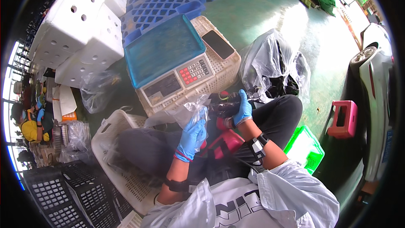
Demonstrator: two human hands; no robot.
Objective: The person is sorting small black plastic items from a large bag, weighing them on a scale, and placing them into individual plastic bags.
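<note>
One dark bundle (pixel 223 109), right grip (pixel 243 109), protruding leftward

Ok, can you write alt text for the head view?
Blue-gloved left hand holds clear plastic; blue-gloved right hand grasps a dark bundle. Ahead, a scale and phone rest on a crate, with a plastic bag to its right.

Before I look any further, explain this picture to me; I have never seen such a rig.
There is no robot here. One fisheye camera, worn on a person's head, looks down, so straight edges bend near the rim. The wearer's left hand, in a blue glove, grips clear plastic film. The right hand, also gloved, holds a dark, shiny bundle; what it is, I cannot tell. In front, a blue-topped digital weighing scale and a smartphone rest on a cream perforated plastic crate.
</note>
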